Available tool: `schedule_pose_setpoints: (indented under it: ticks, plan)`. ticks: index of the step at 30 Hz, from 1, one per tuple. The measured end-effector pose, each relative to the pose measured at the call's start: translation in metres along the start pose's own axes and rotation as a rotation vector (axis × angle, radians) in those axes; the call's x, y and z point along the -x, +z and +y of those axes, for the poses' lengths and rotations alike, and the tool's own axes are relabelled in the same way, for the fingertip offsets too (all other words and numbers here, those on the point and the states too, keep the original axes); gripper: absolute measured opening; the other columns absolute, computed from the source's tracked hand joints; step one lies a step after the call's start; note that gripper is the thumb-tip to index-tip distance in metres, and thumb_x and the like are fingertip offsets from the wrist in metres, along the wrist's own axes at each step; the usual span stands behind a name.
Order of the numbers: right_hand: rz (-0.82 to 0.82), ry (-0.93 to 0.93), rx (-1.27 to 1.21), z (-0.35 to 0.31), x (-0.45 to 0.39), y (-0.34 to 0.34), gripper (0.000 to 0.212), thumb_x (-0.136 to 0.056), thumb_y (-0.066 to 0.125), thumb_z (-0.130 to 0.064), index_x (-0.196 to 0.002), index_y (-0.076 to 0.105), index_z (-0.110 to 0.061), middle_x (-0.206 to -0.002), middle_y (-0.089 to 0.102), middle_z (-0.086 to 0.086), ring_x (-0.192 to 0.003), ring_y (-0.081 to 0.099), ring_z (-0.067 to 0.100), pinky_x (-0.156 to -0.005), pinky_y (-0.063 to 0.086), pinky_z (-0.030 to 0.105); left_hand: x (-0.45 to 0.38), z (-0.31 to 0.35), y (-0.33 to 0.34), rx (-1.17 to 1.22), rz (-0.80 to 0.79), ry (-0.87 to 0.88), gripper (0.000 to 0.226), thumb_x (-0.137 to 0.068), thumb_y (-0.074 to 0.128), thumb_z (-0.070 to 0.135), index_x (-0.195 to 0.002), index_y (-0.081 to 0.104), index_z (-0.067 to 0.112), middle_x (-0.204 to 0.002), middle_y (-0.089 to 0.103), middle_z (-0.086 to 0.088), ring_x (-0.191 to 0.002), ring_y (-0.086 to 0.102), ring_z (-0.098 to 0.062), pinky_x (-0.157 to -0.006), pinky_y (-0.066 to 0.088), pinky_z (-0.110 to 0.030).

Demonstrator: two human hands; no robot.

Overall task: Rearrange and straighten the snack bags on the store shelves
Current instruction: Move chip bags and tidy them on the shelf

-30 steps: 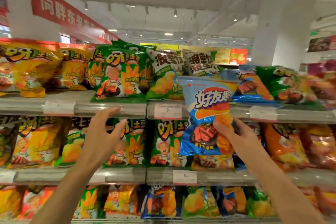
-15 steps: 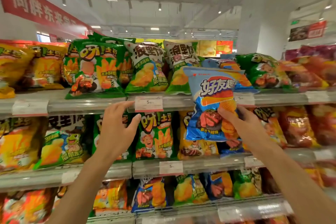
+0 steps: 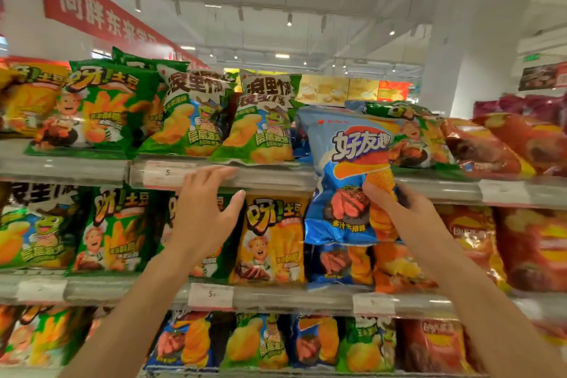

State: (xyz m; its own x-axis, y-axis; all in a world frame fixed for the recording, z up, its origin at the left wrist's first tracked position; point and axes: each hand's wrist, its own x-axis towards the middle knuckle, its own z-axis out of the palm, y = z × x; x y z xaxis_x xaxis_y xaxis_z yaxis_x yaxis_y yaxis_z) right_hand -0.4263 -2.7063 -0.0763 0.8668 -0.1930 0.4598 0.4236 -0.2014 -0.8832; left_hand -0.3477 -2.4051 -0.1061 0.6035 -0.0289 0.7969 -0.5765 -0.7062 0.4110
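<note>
My right hand (image 3: 395, 202) grips a blue chip bag (image 3: 343, 163) by its lower right part and holds it upright in front of the top shelf edge (image 3: 276, 176). My left hand (image 3: 204, 209) is raised with fingers spread and relaxed; its fingertips reach the top shelf's price rail below two green frog-print bags (image 3: 260, 123). It holds nothing. Behind the blue bag, a green bag (image 3: 411, 132) lies tilted on the top shelf, with more blue bags partly hidden.
Green potato-stick bags (image 3: 98, 110) stand at the top left, red bags (image 3: 497, 144) lie at the top right. The middle shelf (image 3: 129, 288) carries green, yellow (image 3: 270, 239) and blue bags, the bottom shelf mixed ones. A white pillar (image 3: 469, 49) rises at the right.
My left hand has risen to the top shelf's rail. My right hand has lifted the blue bag slightly higher toward the top shelf. The view has shifted a little.
</note>
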Motion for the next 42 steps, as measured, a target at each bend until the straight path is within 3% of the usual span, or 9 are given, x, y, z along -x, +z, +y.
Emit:
schedule_pose_setpoints:
  ticks: [4,6,16,21,28,31,35,38,42]
  plan:
    - [-0.006,0.004,0.01,0.004,-0.017,-0.036,0.034,-0.068,0.075,-0.07,-0.095,0.073,-0.05,-0.094,0.078,-0.015,-0.084,0.075,0.006,-0.074,0.058,0.032,-0.001,0.03,0.027,-0.026,0.026,0.007,0.04,-0.093,0.074,0.022,-0.131,0.064,0.015,-0.128,0.062,-0.002,-0.123,0.048,-0.021,-0.106,0.03,-0.027]
    - [-0.023,-0.008,0.003,0.005,-0.023,-0.049,0.032,-0.066,0.074,-0.071,-0.093,0.072,-0.054,-0.096,0.078,-0.017,-0.086,0.075,0.003,-0.071,0.058,0.025,0.0,0.042,0.038,-0.052,0.024,0.019,0.039,-0.093,0.075,0.02,-0.13,0.065,0.014,-0.126,0.063,-0.004,-0.121,0.05,-0.023,-0.104,0.031,-0.029]
    - [-0.06,-0.047,-0.046,0.013,-0.037,-0.072,0.059,-0.068,0.078,-0.066,-0.116,0.068,-0.032,-0.099,0.079,-0.01,-0.087,0.076,0.009,-0.062,0.057,0.017,-0.014,0.081,0.05,0.053,-0.017,0.02,0.033,-0.1,0.063,0.028,-0.132,0.063,0.017,-0.118,0.067,0.005,-0.109,0.061,-0.01,-0.096,0.048,-0.029]
    - [-0.04,-0.088,-0.014,0.009,-0.05,-0.079,0.051,-0.073,0.075,-0.065,-0.113,0.068,-0.034,-0.097,0.078,-0.016,-0.084,0.075,0.005,-0.063,0.057,0.017,-0.029,0.104,0.053,0.3,-0.126,-0.074,0.039,-0.1,0.044,0.057,-0.129,0.059,0.036,-0.112,0.065,0.023,-0.1,0.059,0.015,-0.075,0.041,-0.003]
    - [-0.048,-0.094,0.083,-0.008,-0.076,-0.061,0.032,-0.079,0.072,-0.066,-0.09,0.068,-0.037,-0.078,0.074,-0.026,-0.071,0.071,-0.006,-0.058,0.055,0.012,-0.056,0.145,0.068,0.563,-0.338,-0.126,0.066,-0.084,0.038,0.081,-0.137,0.048,0.045,-0.121,0.063,0.02,-0.104,0.063,0.001,-0.08,0.048,-0.018]
    - [-0.114,-0.038,0.086,-0.016,-0.084,-0.054,0.045,-0.073,0.063,-0.082,-0.088,0.071,-0.041,-0.088,0.076,-0.023,-0.083,0.073,-0.002,-0.084,0.059,0.022,-0.065,0.152,0.071,0.582,-0.35,-0.151,0.064,-0.079,0.046,0.082,-0.132,0.047,0.045,-0.117,0.066,0.018,-0.103,0.064,0.004,-0.09,0.047,-0.024]
    - [-0.185,0.115,-0.016,-0.026,-0.087,-0.053,0.087,-0.061,0.064,-0.091,-0.123,0.073,-0.03,-0.12,0.076,-0.003,-0.12,0.067,0.02,-0.116,0.04,0.055,-0.075,0.151,0.075,0.593,-0.289,-0.216,0.054,-0.089,0.062,0.064,-0.135,0.052,0.039,-0.107,0.07,0.013,-0.087,0.068,0.005,-0.071,0.047,-0.016]
    - [-0.163,0.059,0.039,-0.028,-0.089,-0.065,0.094,-0.058,0.063,-0.092,-0.116,0.075,-0.018,-0.116,0.075,0.015,-0.107,0.071,0.023,-0.11,0.047,0.057,-0.078,0.148,0.08,0.695,-0.216,-0.224,0.038,-0.092,0.07,0.049,-0.126,0.056,0.038,-0.107,0.072,0.006,-0.083,0.07,0.006,-0.065,0.051,-0.008]
    - [0.166,-0.114,0.468,-0.027,-0.104,-0.103,0.086,-0.075,0.052,-0.089,-0.123,0.065,-0.019,-0.111,0.07,-0.011,-0.103,0.066,0.011,-0.087,0.053,0.035,-0.082,0.144,0.082,0.691,-0.123,-0.222,0.039,-0.092,0.071,0.049,-0.126,0.056,0.036,-0.104,0.071,0.004,-0.082,0.07,0.006,-0.063,0.051,-0.007]
